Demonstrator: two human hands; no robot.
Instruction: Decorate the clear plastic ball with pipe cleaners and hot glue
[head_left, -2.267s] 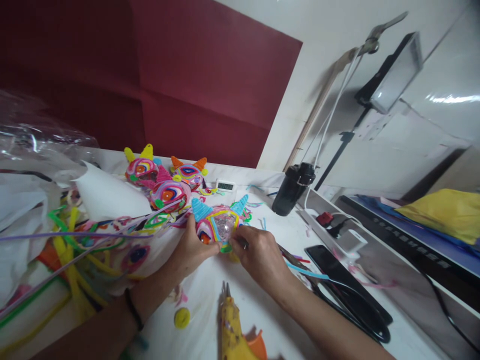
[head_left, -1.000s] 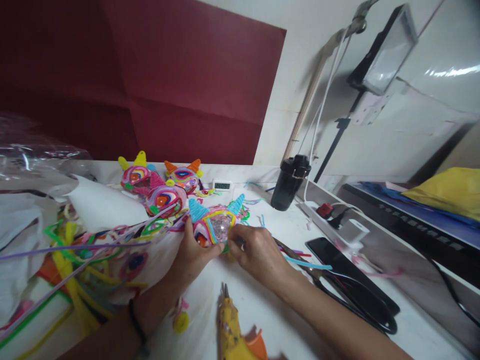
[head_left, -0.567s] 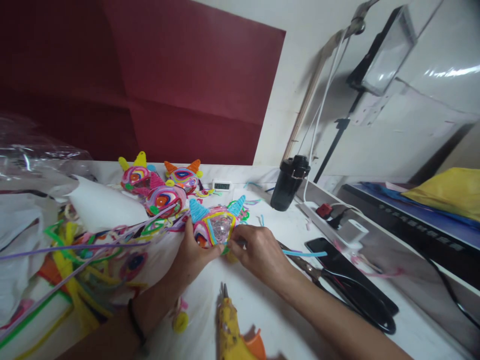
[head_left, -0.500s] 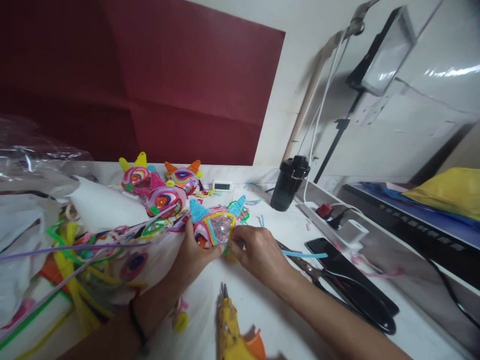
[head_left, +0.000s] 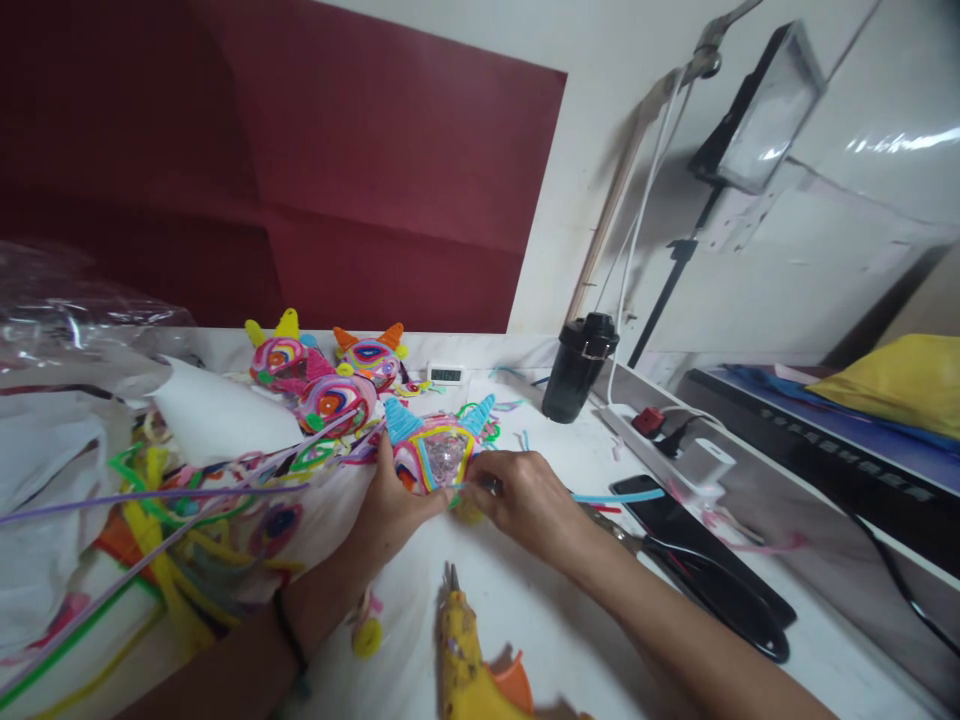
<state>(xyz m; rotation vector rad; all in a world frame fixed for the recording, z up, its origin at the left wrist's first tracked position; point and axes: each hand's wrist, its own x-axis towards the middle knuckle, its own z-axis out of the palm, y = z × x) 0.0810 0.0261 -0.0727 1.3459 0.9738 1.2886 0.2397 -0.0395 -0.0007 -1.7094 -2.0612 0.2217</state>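
While it sits on the white table, the ornament of coiled pipe cleaners around a clear dome looks light, springy and fragile; its rim seems the safest hold. Left hand cups its near-left edge, fingers curled on it. Right hand pinches a blue pipe cleaner against the rim. Glue gun lies nearest, scissors and phone rightward, finished ornaments behind, loose stems crowding left
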